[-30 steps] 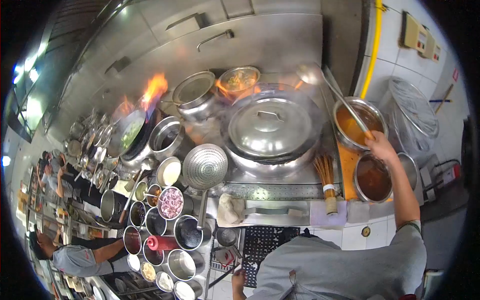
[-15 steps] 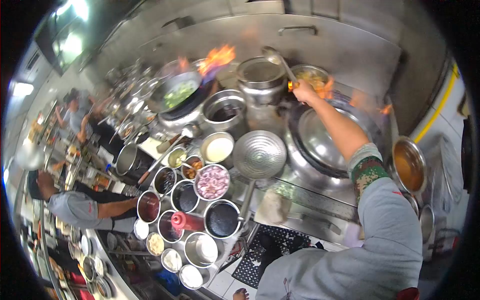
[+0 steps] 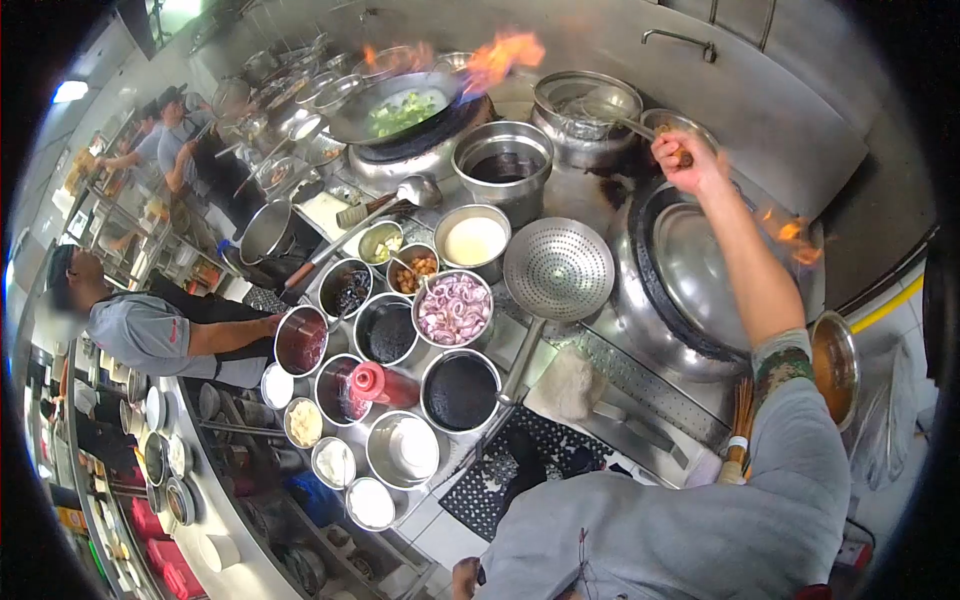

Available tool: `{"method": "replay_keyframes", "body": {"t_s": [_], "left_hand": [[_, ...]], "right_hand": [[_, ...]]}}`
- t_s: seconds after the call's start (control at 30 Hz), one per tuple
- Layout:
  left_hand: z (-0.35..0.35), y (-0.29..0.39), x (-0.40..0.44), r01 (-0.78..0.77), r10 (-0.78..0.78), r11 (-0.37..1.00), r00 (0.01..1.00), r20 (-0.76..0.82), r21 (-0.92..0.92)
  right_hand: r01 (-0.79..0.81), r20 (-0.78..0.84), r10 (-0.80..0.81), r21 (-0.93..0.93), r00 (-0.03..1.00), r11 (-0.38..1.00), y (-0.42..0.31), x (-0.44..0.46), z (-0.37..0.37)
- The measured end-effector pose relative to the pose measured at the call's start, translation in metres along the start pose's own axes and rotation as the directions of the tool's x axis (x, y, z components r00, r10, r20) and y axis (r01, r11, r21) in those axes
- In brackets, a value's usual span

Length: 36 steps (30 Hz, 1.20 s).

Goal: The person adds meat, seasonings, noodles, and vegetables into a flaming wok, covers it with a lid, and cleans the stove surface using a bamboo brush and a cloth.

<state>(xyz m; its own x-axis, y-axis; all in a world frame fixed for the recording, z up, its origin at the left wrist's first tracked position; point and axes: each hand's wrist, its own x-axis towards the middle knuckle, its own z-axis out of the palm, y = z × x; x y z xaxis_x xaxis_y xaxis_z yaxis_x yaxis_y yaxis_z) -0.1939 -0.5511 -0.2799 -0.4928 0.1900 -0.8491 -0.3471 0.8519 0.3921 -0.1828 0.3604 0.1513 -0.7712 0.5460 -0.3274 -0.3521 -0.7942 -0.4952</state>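
My right hand (image 3: 690, 162) is closed round the wooden end of a ladle (image 3: 632, 125). The ladle's bowl end is over or in a round steel pot (image 3: 560, 128) at the back of the range. Behind my hand stands another steel pot (image 3: 672, 122), partly hidden by it. A large covered wok burner (image 3: 700, 265) lies below my right forearm. At the bottom edge my left hand (image 3: 466, 578) shows only in part, low beside my body; its fingers are not clear.
Flames rise beside a wok of green vegetables (image 3: 405, 115). A perforated strainer (image 3: 558, 270) rests near a bowl of sliced onions (image 3: 455, 308), a red squeeze bottle (image 3: 385, 385) and several sauce pots. A co-worker (image 3: 150, 330) stands at the left, with other people farther back.
My right hand has drawn back, and the ladle has gone from raised and tilted to lower, its bowl at the round pot. The view has shifted. Flames by the far pot have shrunk.
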Motion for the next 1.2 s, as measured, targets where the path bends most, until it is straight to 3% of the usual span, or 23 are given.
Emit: {"method": "replay_keyframes", "body": {"t_s": [0.07, 0.13, 0.23, 0.27, 0.33, 0.4, 0.5, 0.53, 0.6, 0.63, 0.7, 0.8, 0.83, 0.87, 0.93, 1.0, 1.03, 1.13, 1.17, 1.2], "left_hand": [[-0.001, 0.017, 0.003, 0.148, -0.149, 0.976, 0.989, 0.004, -0.163], [-0.002, 0.033, 0.011, 0.120, -0.143, 0.942, 0.988, -0.050, -0.314], [-0.007, 0.059, 0.019, 0.039, -0.092, 0.918, 0.989, -0.117, -0.395], [-0.009, 0.068, 0.019, 0.007, -0.066, 0.918, 0.989, -0.135, -0.396], [-0.012, 0.078, 0.020, 0.011, -0.062, 0.902, 0.993, -0.105, -0.431], [-0.013, 0.076, 0.018, 0.013, -0.060, 0.902, 0.993, -0.097, -0.432], [-0.018, 0.058, 0.016, 0.043, -0.084, 0.908, 0.993, -0.080, -0.417], [-0.020, 0.052, 0.013, 0.057, -0.097, 0.913, 0.992, -0.081, -0.404], [-0.026, 0.033, -0.001, 0.097, -0.139, 0.920, 0.987, -0.085, -0.379], [-0.030, 0.021, 0.004, 0.204, -0.232, 0.895, 0.972, -0.023, -0.398], [-0.032, -0.012, 0.004, 0.016, -0.020, 0.986, 0.999, -0.026, -0.164], [-0.036, -0.018, -0.006, 0.052, -0.051, 0.994, 0.999, 0.017, -0.092], [-0.037, -0.017, -0.004, 0.013, -0.012, 0.996, 1.000, 0.010, -0.088], [-0.038, -0.016, -0.001, -0.027, 0.027, 0.996, 1.000, 0.005, -0.080], [-0.036, -0.008, 0.008, -0.112, 0.113, 0.992, 0.994, 0.005, -0.065], [-0.031, 0.004, 0.015, -0.060, 0.055, 0.971, 0.998, -0.026, -0.230], [-0.026, 0.016, 0.021, 0.024, -0.047, 0.916, 0.998, -0.047, -0.401], [-0.019, 0.066, 0.005, -0.004, -0.026, 0.936, 0.996, -0.081, -0.352], [-0.020, 0.070, -0.005, -0.004, -0.025, 0.940, 0.996, -0.080, -0.340], [-0.017, 0.076, -0.010, -0.011, -0.013, 0.945, 0.997, -0.071, -0.326]], "right_hand": [[0.059, -0.142, -0.097, -0.255, 0.985, 0.965, 0.004, -0.024, 0.018], [0.040, -0.233, -0.202, -0.555, 0.951, 0.831, 0.004, -0.041, 0.031], [-0.048, -0.210, -0.387, -0.921, 0.898, 0.386, -0.006, -0.030, 0.026], [-0.107, -0.190, -0.431, -0.972, 0.882, 0.208, -0.012, -0.021, 0.020], [-0.110, -0.121, -0.444, -0.993, 0.888, 0.052, -0.018, 0.013, 0.001], [-0.087, -0.078, -0.598, -0.996, 0.798, 0.014, 0.001, 0.042, -0.002], [-0.180, -0.260, -0.480, -0.962, 0.838, 0.208, 0.008, 0.069, -0.003], [-0.093, -0.291, -0.390, -0.887, 0.874, 0.452, 0.001, 0.076, -0.005], [0.012, -0.278, -0.189, -0.535, 0.942, 0.844, -0.006, 0.089, -0.011], [0.056, -0.276, -0.122, -0.238, 0.953, 0.970, -0.004, 0.076, 0.007], [0.094, -0.100, -0.085, 0.092, 0.991, 0.991, -0.022, 0.074, 0.001], [0.065, 0.087, -0.116, 0.446, 0.989, 0.892, -0.027, 0.040, 0.008], [-0.092, 0.167, -0.003, 0.558, 0.986, 0.825, -0.047, 0.045, -0.006], [0.021, 0.151, -0.128, 0.563, 0.980, 0.826, -0.061, 0.048, -0.024], [-0.080, 0.224, -0.081, 0.627, 0.971, 0.775, -0.086, 0.038, -0.041], [-0.057, 0.188, -0.094, 0.669, 0.978, 0.741, -0.109, 0.013, -0.054], [-0.045, 0.170, -0.101, 0.688, 0.980, 0.724, -0.116, 0.000, -0.062], [0.443, 0.021, -0.560, 0.587, 0.828, 0.678, -0.117, -0.042, -0.081], [0.485, 0.039, -0.605, 0.558, 0.795, 0.673, -0.142, -0.036, -0.119], [0.472, 0.000, -0.539, 0.484, 0.842, 0.737, -0.156, -0.035, -0.147]]}}
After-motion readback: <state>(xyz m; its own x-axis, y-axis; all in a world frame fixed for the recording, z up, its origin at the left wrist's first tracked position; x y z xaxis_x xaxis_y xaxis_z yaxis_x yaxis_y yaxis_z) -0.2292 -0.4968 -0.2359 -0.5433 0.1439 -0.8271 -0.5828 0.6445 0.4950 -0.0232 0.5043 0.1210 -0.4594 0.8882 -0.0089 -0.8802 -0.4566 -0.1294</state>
